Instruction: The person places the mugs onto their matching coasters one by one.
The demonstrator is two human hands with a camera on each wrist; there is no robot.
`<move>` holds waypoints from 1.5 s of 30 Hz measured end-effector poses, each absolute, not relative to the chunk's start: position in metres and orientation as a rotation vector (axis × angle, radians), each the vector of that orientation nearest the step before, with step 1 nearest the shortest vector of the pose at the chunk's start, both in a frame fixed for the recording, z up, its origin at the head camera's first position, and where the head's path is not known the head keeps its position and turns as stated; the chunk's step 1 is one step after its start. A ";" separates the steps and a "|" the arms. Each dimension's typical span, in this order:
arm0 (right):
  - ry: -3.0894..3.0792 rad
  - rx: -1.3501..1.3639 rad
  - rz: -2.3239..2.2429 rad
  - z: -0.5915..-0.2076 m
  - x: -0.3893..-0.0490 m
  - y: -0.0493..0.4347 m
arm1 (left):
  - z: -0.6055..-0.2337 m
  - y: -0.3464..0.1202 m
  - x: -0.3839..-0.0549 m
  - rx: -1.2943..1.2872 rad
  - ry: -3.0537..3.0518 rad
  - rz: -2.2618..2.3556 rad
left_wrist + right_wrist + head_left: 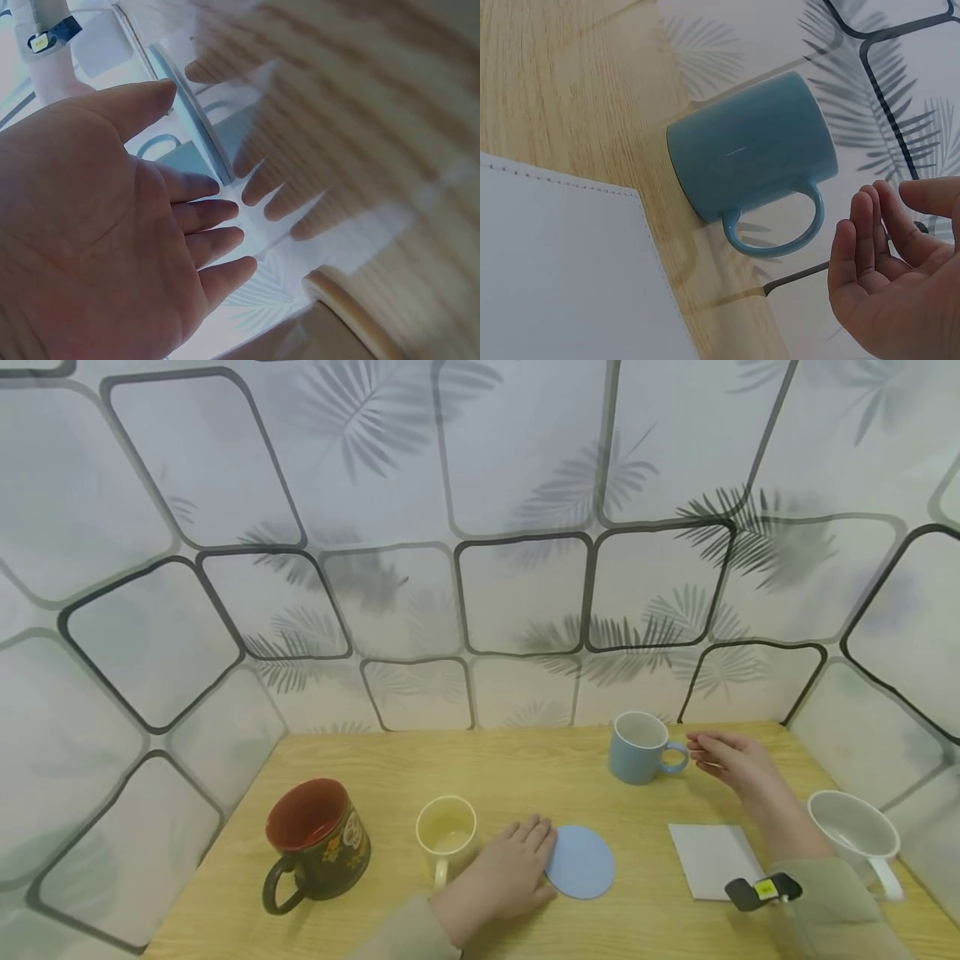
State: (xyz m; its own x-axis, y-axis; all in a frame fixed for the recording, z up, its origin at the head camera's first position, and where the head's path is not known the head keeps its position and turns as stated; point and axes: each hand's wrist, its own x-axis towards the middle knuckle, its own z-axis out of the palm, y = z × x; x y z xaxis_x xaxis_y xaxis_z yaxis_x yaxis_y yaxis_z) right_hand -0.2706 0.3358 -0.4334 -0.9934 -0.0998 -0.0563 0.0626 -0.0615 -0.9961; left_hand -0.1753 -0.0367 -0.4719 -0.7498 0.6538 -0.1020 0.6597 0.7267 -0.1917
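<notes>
In the head view a blue mug (636,752) stands upright at the back right, its handle turned right. My right hand (731,764) is just beside that handle, fingers bent and thumb near them, with a small gap to the blue mug (754,146) in the right wrist view. Nothing is in the right hand (900,277). My left hand (513,872) lies palm down, fingers extended, at the left edge of a round light-blue coaster (581,862). Whether it presses the coaster or only the table is hard to tell. The left hand (112,225) holds nothing.
A yellow mug (447,828) stands left of the left hand. Farther left is a large dark mug (330,852) with a red inside. A white square pad with stitched edges (716,860) lies below the right forearm, and a white mug (855,831) stands at the right. Patterned cloth walls (525,593) surround the table.
</notes>
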 end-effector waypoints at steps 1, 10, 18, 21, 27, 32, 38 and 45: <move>2.069 -0.036 -2.212 -0.434 -0.271 0.336 | -0.472 -0.037 -0.176 1.101 2.897 -0.339; 1.999 0.018 -2.242 -0.446 -0.273 0.342 | -0.474 -0.035 -0.175 1.107 2.899 -0.367; 1.920 0.045 -2.278 -0.455 -0.276 0.345 | -0.473 -0.034 -0.175 1.125 2.906 -0.378; 1.891 0.043 -2.290 -0.458 -0.276 0.345 | -0.473 -0.033 -0.175 1.131 2.902 -0.407; 1.882 0.033 -2.281 -0.462 -0.277 0.344 | -0.472 -0.032 -0.175 1.132 2.898 -0.466; 1.900 0.053 -2.277 -0.463 -0.278 0.342 | -0.472 -0.033 -0.175 1.119 2.897 -0.462; 1.943 0.102 -2.248 -0.464 -0.281 0.341 | -0.470 -0.032 -0.176 1.105 2.899 -0.473; 2.026 0.112 -2.156 -0.466 -0.285 0.343 | -0.468 -0.031 -0.175 1.075 2.890 -0.476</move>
